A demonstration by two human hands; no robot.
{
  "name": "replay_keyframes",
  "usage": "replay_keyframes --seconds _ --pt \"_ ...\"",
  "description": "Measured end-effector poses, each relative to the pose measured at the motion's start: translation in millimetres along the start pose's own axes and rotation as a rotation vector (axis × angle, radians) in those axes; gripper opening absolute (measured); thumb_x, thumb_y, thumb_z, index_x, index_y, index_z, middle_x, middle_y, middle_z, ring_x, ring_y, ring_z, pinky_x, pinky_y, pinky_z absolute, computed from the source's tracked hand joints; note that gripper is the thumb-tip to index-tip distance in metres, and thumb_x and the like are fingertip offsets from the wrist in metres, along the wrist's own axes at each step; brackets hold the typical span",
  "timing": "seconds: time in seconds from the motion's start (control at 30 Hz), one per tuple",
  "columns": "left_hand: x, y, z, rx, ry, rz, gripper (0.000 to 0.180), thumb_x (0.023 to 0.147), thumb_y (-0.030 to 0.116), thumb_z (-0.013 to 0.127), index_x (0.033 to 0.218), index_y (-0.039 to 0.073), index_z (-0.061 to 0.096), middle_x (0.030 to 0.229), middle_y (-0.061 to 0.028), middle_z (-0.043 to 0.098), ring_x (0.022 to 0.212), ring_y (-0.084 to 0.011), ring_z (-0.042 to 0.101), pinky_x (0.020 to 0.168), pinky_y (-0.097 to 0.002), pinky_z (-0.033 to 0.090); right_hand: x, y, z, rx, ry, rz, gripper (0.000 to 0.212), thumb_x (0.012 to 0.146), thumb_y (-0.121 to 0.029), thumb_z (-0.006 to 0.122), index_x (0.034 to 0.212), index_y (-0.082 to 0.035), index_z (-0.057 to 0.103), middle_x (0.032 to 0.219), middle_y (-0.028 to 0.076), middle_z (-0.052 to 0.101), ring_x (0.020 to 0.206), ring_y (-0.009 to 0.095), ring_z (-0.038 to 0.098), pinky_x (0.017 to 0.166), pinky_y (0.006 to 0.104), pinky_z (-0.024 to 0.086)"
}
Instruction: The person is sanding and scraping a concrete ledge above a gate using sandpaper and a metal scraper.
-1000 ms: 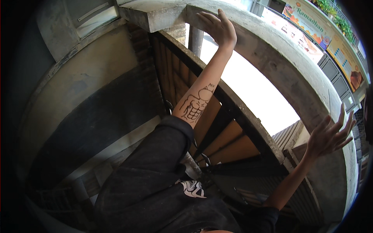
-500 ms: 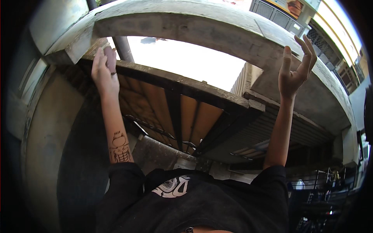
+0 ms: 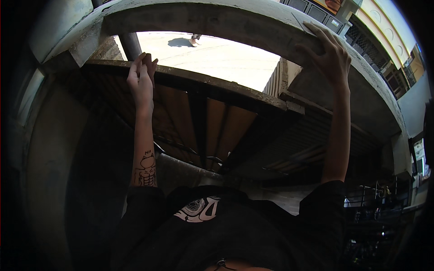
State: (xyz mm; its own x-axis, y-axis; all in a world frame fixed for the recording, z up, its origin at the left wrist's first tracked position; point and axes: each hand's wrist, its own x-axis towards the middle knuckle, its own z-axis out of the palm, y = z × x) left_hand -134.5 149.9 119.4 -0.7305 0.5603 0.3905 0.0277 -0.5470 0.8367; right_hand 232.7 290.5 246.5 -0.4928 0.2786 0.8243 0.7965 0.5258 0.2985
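Note:
My left hand [image 3: 142,86] is raised in front of the brown ledge of the gate, at the left end of the bright opening. Its fingers are closed round a small flat reddish-brown piece [image 3: 151,64], whose kind I cannot make out. On the right, my right hand [image 3: 332,58] lies against the curved concrete beam [image 3: 253,34], fingers spread over its edge and nothing visible in them. The slatted wooden gate [image 3: 178,119] with dark metal bars stands below both hands.
A dark post [image 3: 130,46] rises behind my left hand. Beyond the opening lies a sunlit street [image 3: 226,63] with a partly seen figure [image 3: 195,39] and its shadow. Ribbed sheeting [image 3: 312,133] runs below the beam at right. A dim metal rack [image 3: 373,194] stands lower right.
My right hand has moved from the air onto the concrete beam. My left hand has shifted right, still with the reddish piece. A figure has appeared on the street, and the foreground is darker.

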Motion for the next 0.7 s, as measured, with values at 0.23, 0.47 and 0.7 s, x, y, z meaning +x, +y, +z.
replay_keyframes --seconds 0.23,0.47,0.7 --pt "-16 -28 66 0.181 -0.283 0.217 0.033 0.088 0.000 0.056 0.120 -0.006 0.050 0.120 -0.0171 0.055 0.104 -0.0238 0.061 0.092 -0.0322 0.051 25 6 -32 0.365 -0.107 -0.027 0.033 0.087 -0.019 0.060 0.121 -0.016 0.060 0.095 0.021 0.066 0.085 0.034 0.065 0.073 0.0395 0.050" --pt "-32 -51 108 0.302 -0.539 0.282 0.041 0.080 -0.002 0.061 0.120 0.001 0.054 0.117 -0.0166 0.058 0.103 -0.0220 0.062 0.087 -0.0303 0.052 3 84 -119 0.141 0.630 0.330 0.010 0.087 -0.016 0.058 0.086 -0.006 0.058 0.070 0.009 0.059 0.067 0.030 0.058 0.060 0.0377 0.039" --pt "-44 -64 129 0.442 -0.707 0.206 0.048 0.080 -0.002 0.050 0.127 0.007 0.049 0.119 -0.0168 0.059 0.089 -0.0216 0.067 0.069 -0.0279 0.054 -122 132 -151 0.885 1.065 0.979 0.021 0.087 -0.018 0.064 0.088 0.004 0.061 0.089 0.009 0.066 0.082 0.018 0.063 0.071 0.0285 0.051"
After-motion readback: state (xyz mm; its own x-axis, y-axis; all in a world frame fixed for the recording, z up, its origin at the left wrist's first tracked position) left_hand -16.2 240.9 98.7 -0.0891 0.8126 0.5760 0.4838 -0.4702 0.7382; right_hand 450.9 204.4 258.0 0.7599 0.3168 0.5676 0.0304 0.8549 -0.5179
